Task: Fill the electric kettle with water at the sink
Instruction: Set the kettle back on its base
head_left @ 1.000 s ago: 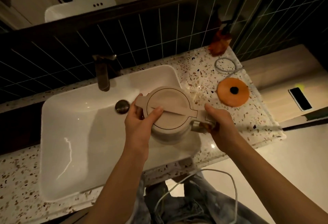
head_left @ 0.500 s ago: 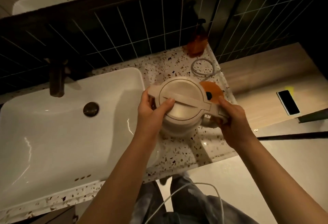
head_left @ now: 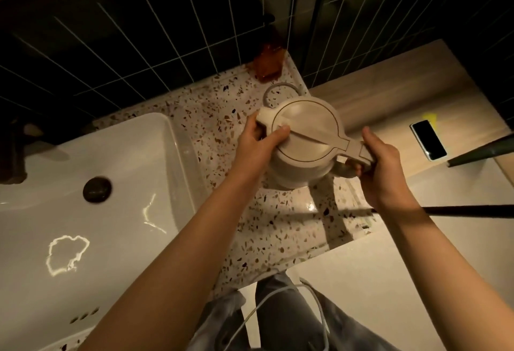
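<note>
A beige electric kettle [head_left: 306, 130] with its lid shut is over the speckled counter [head_left: 281, 211], to the right of the white sink [head_left: 83, 228]. My right hand [head_left: 381, 167] grips its handle. My left hand [head_left: 258, 142] holds the spout side, thumb on the lid's edge. The orange base seen earlier is hidden beneath the kettle; only a loop of grey cord [head_left: 271, 91] shows behind it. The dark tap [head_left: 12, 161] is at the left edge above the sink, and the round drain plug [head_left: 97, 189] sits in the basin.
An orange-brown bottle [head_left: 268, 64] stands against the dark tiled wall behind the kettle. A phone [head_left: 428, 139] lies on the wooden ledge [head_left: 389, 94] at the right. A white cable [head_left: 278, 297] hangs by my legs beyond the counter's front edge.
Both hands have carried the kettle right, from over the sink's right corner to over the counter, where it now covers the orange base.
</note>
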A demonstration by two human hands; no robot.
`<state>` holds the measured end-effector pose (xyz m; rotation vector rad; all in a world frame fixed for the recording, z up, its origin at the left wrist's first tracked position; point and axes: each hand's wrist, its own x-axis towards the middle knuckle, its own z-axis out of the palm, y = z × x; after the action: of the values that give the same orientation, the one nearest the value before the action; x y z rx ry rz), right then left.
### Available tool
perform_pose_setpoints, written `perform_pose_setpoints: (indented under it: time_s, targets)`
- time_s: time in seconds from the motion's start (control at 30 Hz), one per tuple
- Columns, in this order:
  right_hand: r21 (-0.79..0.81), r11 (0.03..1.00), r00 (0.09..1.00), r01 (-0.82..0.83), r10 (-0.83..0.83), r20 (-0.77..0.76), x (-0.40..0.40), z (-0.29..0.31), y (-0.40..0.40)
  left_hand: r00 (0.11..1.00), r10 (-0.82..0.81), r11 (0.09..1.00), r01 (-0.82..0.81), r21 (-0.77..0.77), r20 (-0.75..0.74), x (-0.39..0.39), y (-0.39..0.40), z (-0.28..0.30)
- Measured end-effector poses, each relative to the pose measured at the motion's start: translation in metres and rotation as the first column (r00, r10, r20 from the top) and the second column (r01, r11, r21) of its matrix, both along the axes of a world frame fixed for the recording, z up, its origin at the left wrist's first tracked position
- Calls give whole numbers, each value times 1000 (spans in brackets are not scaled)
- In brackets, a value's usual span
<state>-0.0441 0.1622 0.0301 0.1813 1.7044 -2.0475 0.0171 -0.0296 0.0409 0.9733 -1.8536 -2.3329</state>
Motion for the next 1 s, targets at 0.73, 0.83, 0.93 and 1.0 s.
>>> perform_pose_setpoints:
  time_s: [0.73,0.83,0.93,1.0]
  targets:
    - [-114,993,999,10,-5,44,-40,-35,0,996,-89,993,89,76,-5,-15,-10,-37]
    - [-99,994,998,40,-36,43,-40,-36,1,994,-110,992,110,67,-6,-18,-11,-37]
    - [-88,996,999,32,-30,25,-41,-34,-1,992,-130,990,129,65,7,-24,-18,-37]
    - [-100,995,1000,19,-17,21,-42,-33,-4,990,-141,988,140,62,16,-29,-24,-35]
